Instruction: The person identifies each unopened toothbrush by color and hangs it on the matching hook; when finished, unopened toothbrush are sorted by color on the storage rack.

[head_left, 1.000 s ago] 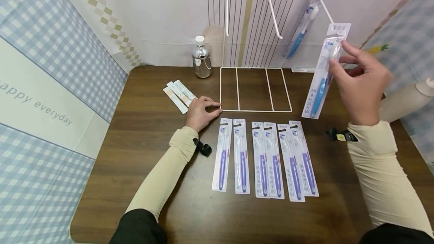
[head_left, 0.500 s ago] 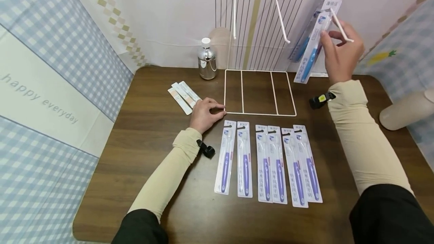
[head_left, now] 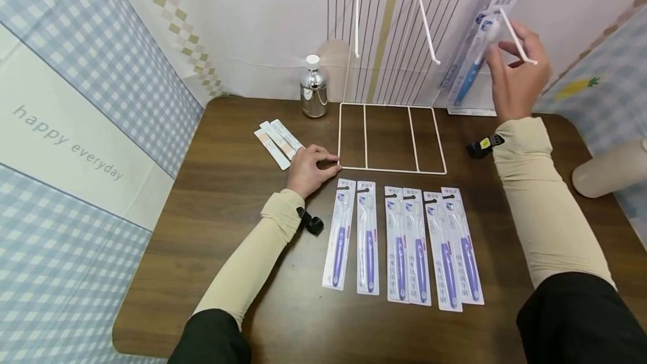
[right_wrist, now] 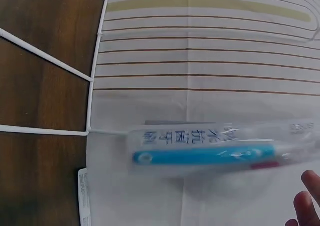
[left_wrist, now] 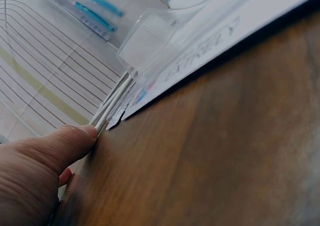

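My left hand (head_left: pixel 309 170) pinches the near left corner of a white wire rack (head_left: pixel 391 171) on the table. In the left wrist view its thumb (left_wrist: pixel 65 143) presses against the wire. At the back right, a packaged blue toothbrush (head_left: pixel 470 77) hangs on the rack's right hook (head_left: pixel 519 39), in front of another one. My right hand (head_left: pixel 520 80) is beside this package, thumb and fingers apart. In the right wrist view the fingertips (right_wrist: pixel 304 206) stand off the blue toothbrush pack (right_wrist: pixel 205 157). Several packaged purple toothbrushes (head_left: pixel 340 240) lie in a row before the rack.
Two bare hooks, a left hook (head_left: pixel 357 24) and a middle hook (head_left: pixel 428 27), jut from the rack. A silver bottle (head_left: pixel 314 94) stands left of it. Small white packets (head_left: pixel 273 148) lie by my left hand. A beige bottle (head_left: pixel 606 170) is at the right edge.
My right hand has carried the blue toothbrush pack up and back onto the right hook, and its fingers have come off it. My left hand has stayed on the rack corner.
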A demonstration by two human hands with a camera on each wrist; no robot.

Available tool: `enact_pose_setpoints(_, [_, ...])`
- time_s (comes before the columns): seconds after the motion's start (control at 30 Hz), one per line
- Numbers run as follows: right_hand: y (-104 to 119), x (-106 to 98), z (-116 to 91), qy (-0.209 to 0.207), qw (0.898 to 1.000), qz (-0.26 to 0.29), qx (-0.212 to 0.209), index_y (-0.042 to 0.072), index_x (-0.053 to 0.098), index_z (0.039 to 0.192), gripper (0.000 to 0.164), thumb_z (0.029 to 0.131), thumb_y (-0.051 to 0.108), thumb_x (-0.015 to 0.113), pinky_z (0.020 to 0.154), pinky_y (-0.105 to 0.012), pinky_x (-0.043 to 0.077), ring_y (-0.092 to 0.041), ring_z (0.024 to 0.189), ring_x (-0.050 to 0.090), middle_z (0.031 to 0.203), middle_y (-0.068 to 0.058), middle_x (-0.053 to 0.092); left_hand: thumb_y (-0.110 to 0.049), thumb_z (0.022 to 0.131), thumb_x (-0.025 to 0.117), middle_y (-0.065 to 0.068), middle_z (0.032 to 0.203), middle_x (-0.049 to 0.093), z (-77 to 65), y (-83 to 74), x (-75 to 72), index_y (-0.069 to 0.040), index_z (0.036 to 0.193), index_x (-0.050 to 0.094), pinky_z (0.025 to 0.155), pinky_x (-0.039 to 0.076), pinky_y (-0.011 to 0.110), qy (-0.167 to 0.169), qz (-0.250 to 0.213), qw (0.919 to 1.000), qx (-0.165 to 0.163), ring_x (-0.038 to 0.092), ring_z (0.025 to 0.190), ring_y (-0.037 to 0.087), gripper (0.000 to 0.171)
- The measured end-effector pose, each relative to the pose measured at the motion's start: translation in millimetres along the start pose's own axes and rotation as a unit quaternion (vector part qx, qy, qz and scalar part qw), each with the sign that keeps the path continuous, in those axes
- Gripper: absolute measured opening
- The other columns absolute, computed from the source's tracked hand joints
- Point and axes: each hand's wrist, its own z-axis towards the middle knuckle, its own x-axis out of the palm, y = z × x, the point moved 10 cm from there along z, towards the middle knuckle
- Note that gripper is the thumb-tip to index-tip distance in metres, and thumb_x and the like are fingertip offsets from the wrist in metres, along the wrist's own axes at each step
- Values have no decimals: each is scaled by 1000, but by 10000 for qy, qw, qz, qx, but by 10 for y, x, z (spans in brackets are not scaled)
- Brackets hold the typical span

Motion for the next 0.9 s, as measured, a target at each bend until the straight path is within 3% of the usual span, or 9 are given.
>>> enact_pose_setpoints(0.1, [74, -96, -127, 47, 10000, 12, -4, 18, 79, 123, 34, 90, 17, 72, 71, -15, 43, -6, 96, 71, 111, 4, 75, -38, 91, 84, 2, 120, 69, -2, -1, -10, -23, 116, 84, 95, 45, 41, -2, -10, 10000, -5, 57, 106, 26, 29])
enact_pose_setpoints(0.27, [33, -302, -412, 321, 9993, -45, 166, 11, 83, 113, 24, 92, 14, 74, 68, -16, 42, 3, 77, 64, 94, 18, 73, -38, 91, 84, 2, 119, 69, 1, -11, -13, -23, 116, 84, 95, 45, 42, -1, -25, 10000, 10, 57, 107, 27, 29])
enact_pose_setpoints(0.5, [-518, -673, -1086, 1194, 9891, -409, 764, 2, 82, 112, 23, 95, 17, 79, 66, -17, 44, -1, 74, 61, 86, 18, 72, -39, 91, 84, 3, 119, 70, 3, -19, -12, -23, 116, 84, 96, 45, 42, -24, -28, 10000, 50, 58, 108, 27, 30])
enact_pose_setpoints(0.6, [-753, -790, -1413, 1878, 9743, -806, 944, 4, 80, 116, 27, 96, 22, 80, 65, -15, 45, -3, 78, 61, 90, 18, 72, -39, 91, 84, 3, 119, 70, -3, -15, -12, -23, 116, 84, 97, 44, 42, -25, -20, 10000, 40, 59, 108, 27, 29])
enact_pose_setpoints(0.7, [-909, -868, -1691, 2658, 9499, -1267, 1052, 8, 79, 120, 28, 98, 26, 78, 65, -15, 45, -6, 80, 60, 93, 17, 71, -38, 91, 84, 4, 119, 70, 1, -17, -18, -22, 116, 84, 98, 44, 42, -40, -37, 10000, 57, 59, 109, 27, 29])
enact_pose_setpoints(0.9, [-1103, -902, -2029, 3814, 9038, -1658, 1010, 15, 77, 126, 30, 99, 29, 78, 68, -18, 45, -10, 81, 59, 96, 4, 71, -37, 91, 85, 5, 120, 70, 23, -29, -41, -20, 116, 84, 100, 44, 42, -118, -114, 9997, 167, 60, 111, 29, 30])
